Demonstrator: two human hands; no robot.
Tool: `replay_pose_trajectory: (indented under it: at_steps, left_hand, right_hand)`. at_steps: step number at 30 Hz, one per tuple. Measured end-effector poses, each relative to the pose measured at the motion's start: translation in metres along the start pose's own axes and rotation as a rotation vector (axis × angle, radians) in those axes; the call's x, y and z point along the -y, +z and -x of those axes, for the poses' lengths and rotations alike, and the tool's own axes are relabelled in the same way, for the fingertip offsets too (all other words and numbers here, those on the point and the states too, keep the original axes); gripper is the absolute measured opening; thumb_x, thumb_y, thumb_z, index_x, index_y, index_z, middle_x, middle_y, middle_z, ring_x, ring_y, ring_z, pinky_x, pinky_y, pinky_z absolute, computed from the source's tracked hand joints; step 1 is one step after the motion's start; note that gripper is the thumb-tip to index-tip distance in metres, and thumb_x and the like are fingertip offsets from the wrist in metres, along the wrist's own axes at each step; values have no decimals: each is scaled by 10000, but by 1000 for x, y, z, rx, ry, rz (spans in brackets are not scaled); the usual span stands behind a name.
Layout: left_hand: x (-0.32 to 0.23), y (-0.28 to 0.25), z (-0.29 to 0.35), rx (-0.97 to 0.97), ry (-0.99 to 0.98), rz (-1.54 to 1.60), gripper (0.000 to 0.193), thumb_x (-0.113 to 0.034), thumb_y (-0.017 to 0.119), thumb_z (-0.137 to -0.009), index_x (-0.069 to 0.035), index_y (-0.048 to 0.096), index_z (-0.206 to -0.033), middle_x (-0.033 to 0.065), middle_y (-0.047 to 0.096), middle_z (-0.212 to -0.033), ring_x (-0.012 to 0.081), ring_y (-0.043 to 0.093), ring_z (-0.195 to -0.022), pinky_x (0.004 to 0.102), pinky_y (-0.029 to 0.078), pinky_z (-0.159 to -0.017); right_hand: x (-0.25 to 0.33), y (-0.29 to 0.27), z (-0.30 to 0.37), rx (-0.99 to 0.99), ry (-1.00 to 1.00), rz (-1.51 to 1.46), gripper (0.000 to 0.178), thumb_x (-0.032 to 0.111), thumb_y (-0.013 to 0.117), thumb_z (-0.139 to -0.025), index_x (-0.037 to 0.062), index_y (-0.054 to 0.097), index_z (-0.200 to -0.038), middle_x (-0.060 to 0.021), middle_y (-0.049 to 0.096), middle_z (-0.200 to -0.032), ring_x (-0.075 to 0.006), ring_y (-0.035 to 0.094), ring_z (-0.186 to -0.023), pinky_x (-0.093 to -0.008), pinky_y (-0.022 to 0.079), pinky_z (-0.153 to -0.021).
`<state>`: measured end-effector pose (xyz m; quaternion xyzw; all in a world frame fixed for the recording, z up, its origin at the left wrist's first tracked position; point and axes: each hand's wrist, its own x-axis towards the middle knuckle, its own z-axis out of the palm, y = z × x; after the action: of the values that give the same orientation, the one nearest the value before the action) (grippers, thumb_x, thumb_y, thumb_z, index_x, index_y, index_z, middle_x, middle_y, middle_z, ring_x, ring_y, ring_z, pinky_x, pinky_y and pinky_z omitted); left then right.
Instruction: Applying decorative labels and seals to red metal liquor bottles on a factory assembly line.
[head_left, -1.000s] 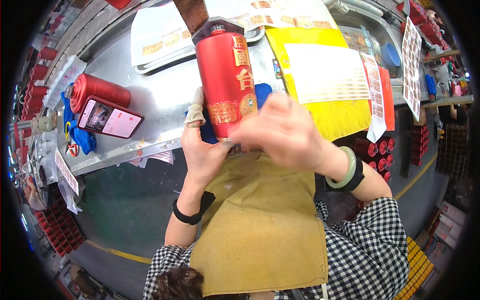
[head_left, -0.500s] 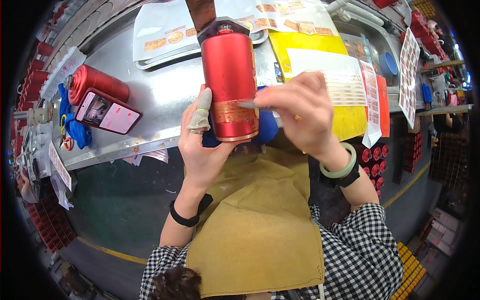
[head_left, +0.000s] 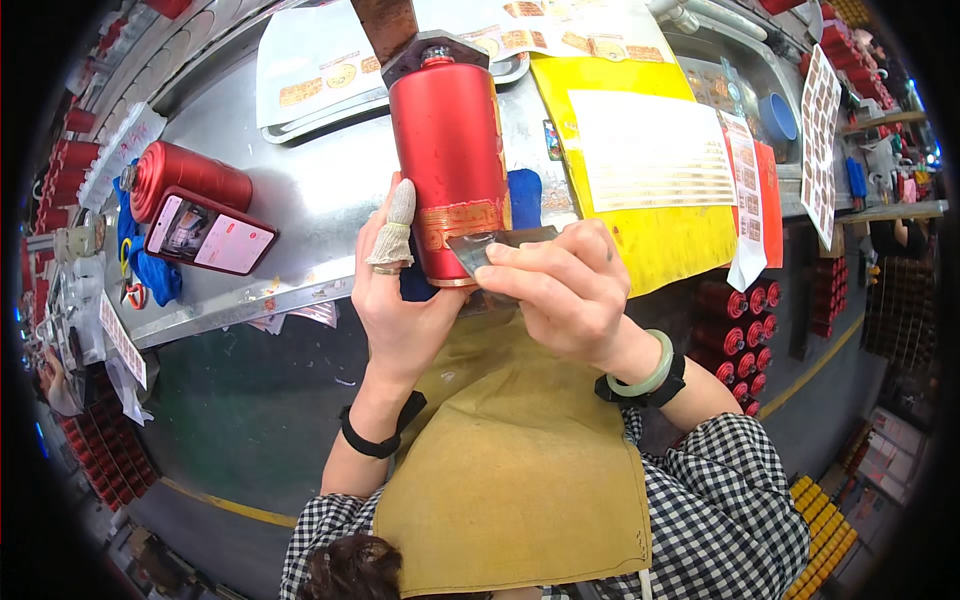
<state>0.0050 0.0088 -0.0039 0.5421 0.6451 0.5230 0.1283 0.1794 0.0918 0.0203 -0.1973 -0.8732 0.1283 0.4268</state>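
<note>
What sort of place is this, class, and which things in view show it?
Probably a workshop or factory floor: there is a metal workbench, a red bottle with its neck at a dark metal holder, and stacked similar bottles beyond.

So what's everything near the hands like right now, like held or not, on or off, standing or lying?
Big red bottle, held, neck end at the metal holder.
Gold sticker, on that bottle.
Left hand, holding the bottle's lower end.
Cloth finger cover, worn on the left hand.
Right hand, pinching.
Dark flat piece, pinched, by the sticker.
Phone, screen on, tilted.
Other red bottle, lying down.
</note>
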Motion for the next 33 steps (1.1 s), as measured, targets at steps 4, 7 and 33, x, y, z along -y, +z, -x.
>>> replay_pose_trajectory:
  at_steps: [4, 7, 33]
  left_hand:
    - [-1, 1, 1, -14, -29, 35, 885, 44, 840, -667, -4, 509, -1486, 201, 551, -1465, 321, 560, -1327, 390, 498, -1072]
    - [-1, 1, 2, -5, -26, 2, 881, 64, 823, -663, -4, 509, -1484, 193, 561, -1454, 324, 565, -1324, 392, 494, -1078]
    - [-3, -10, -4, 34, 466, -452, 480, -58, 783, -686, -219, 785, -1138, 111, 644, -1349, 344, 591, -1191, 423, 562, -942]
  right_hand:
    - [2, 2, 2, -16, -25, 1, 296, 101, 733, -744, 152, 789, -1030, 44, 744, -1033, -140, 579, -763, -304, 461, -702]
    - [4, 5, 2, -46, -44, 34, 294, 101, 740, -742, 153, 787, -1028, 54, 738, -1020, -125, 567, -747, -287, 458, -694]
    - [-8, -34, -5, -178, 220, -168, 291, -8, 838, -759, 40, 729, -1025, -64, 742, -907, -219, 615, -746, -321, 474, -688]
